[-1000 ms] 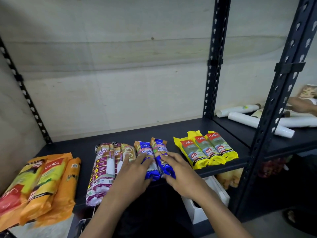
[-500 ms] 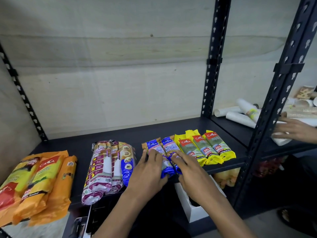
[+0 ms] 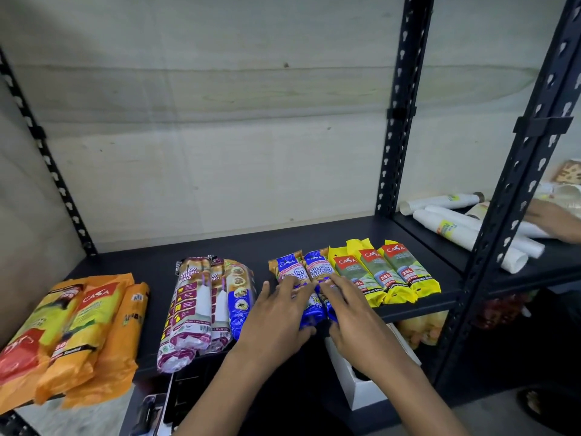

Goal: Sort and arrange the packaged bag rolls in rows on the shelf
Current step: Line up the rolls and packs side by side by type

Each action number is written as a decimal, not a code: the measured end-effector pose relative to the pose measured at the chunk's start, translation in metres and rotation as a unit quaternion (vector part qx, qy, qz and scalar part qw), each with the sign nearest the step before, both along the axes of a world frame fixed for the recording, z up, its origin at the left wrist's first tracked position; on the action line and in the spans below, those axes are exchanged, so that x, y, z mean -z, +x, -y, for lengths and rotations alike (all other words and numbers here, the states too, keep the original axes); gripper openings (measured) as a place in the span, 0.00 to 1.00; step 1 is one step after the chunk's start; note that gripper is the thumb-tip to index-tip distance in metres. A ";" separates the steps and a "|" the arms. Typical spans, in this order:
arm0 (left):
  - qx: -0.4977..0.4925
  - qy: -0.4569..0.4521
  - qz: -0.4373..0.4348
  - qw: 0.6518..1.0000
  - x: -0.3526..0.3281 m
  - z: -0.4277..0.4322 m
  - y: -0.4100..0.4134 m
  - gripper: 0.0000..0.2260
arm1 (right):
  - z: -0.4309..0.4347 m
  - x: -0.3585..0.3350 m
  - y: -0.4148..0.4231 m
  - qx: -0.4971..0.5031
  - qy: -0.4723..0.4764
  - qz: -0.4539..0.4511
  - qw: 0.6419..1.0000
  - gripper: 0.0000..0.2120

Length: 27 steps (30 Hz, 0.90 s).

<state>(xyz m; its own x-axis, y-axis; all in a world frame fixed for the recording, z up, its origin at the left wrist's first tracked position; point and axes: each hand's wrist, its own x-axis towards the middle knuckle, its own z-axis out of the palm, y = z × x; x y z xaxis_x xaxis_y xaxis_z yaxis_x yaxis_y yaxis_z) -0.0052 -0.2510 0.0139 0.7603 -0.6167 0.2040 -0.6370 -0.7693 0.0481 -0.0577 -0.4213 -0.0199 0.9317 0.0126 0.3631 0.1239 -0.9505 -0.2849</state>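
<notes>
Grips wide and flat, left hand point(image 3: 276, 313) and right hand point(image 3: 349, 313) press the blue rolls point(image 3: 290, 272) at the shelf point(image 3: 314, 237) front, seemingly squaring them beside the yellow rolls point(image 3: 377, 272); next, probably close up the purple rolls point(image 3: 195, 303).

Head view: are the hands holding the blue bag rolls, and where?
Not gripped: left hand and right hand lay straight fingers on the middle of the two blue bag rolls, pressing them.
</notes>
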 end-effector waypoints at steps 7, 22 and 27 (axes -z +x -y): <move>-0.056 0.074 0.017 0.996 -0.019 -0.061 -0.003 0.45 | -0.008 -0.012 -0.009 -0.030 0.005 -0.008 1.000 0.39; -0.097 0.133 0.011 0.986 -0.008 -0.083 0.008 0.35 | -0.014 -0.002 0.009 -0.030 -0.047 -0.018 0.998 0.32; -0.049 0.107 0.001 0.993 -0.016 -0.057 0.007 0.34 | -0.014 -0.002 0.011 -0.035 -0.043 -0.013 0.998 0.31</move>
<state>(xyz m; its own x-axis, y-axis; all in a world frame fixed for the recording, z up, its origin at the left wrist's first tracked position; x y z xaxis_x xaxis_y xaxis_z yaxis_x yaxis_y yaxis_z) 0.0022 -0.1935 0.0298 0.8181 -0.5698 0.0772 -0.5591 -0.8197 -0.1246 -0.0464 -0.4076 -0.0177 0.9363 0.1073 0.3344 0.1841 -0.9608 -0.2072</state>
